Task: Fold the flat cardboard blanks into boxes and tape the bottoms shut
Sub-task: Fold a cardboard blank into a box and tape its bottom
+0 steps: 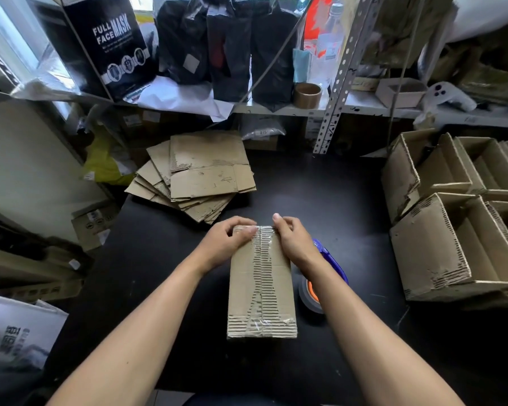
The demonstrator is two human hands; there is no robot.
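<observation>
Both hands, left [228,241] and right [294,237], are pinching the box's [261,285] far end at frame centre, its long axis running away from the person.

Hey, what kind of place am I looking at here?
Probably a small packing or stockroom: a fanned pile of flat brown cardboard blanks, made-up open brown boxes stacked at right, and metal shelving crowded with bagged goods.

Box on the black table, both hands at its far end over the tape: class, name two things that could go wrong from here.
1. The box has torn, worn cardboard along the seam, so the clear tape may grip poorly and lift where the left hand and right hand press it.
2. The tape dispenser lies close beside the right forearm and could be knocked.
</observation>
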